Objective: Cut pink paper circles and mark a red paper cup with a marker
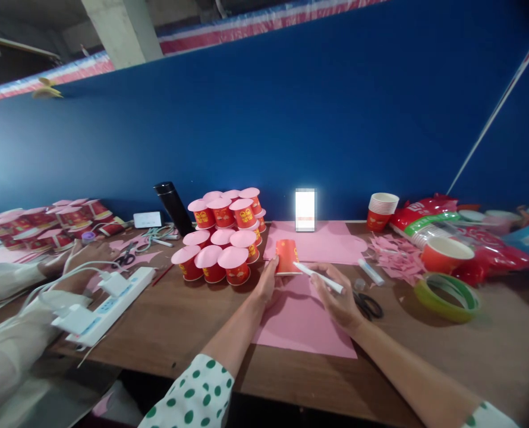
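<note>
In the head view, my left hand (268, 283) is closed around the side of a red paper cup (286, 254), whose pale rim faces down and toward me. My right hand (337, 298) grips a white pen (324, 277), its tip at the cup's right lower side; I cannot tell whether it touches. Beneath both hands lies a sheet of pink paper (306, 336). Black-handled scissors (371, 306) rest beside my right hand, partly hidden by it. Left of the cup stand stacked red cups (239, 274) topped with pink paper discs (233, 257).
A white power strip (113, 306) with plugs lies left, near another person's hands (84, 261). A black flask (174, 208) and a lit phone (306, 211) stand behind. At right are pink scraps (396, 255), green tape (469, 306), nested cups (383, 208) and red plastic bags.
</note>
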A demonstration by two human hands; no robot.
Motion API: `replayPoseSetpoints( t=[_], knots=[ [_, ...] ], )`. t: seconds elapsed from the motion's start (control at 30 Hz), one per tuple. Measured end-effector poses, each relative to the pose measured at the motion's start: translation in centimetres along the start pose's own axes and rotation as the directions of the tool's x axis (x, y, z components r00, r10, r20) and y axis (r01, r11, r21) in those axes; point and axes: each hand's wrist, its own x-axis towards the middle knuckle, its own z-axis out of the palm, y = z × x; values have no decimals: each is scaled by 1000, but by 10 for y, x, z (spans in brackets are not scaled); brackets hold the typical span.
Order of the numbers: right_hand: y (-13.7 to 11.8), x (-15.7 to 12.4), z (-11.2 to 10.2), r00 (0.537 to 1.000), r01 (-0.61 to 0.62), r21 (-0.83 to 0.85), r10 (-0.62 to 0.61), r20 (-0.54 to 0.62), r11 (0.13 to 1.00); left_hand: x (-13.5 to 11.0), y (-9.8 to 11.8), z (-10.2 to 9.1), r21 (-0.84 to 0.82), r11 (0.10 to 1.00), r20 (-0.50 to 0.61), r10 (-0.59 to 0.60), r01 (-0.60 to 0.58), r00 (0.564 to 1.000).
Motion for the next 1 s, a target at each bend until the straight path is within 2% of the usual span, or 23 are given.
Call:
replayPoseSetpoints(
  t=[0.4,0.57,0.8,1.0],
  knots=[
    [-2,1,1,999,20,-32,-21,-38,999,-2,0,3,-16,1000,-48,12,-13,999],
    [-1,-2,1,999,-41,26,41,-9,999,-1,1,4,-46,999,-98,4,-8,995],
    [11,-5,2,991,-132,66,130,34,989,5,-1,-1,-71,997,-101,-51,44,994],
    [11,0,1,979,-200,150,204,-13,968,4,0,-2,-110,992,-100,-79,68,992]
  ],
)
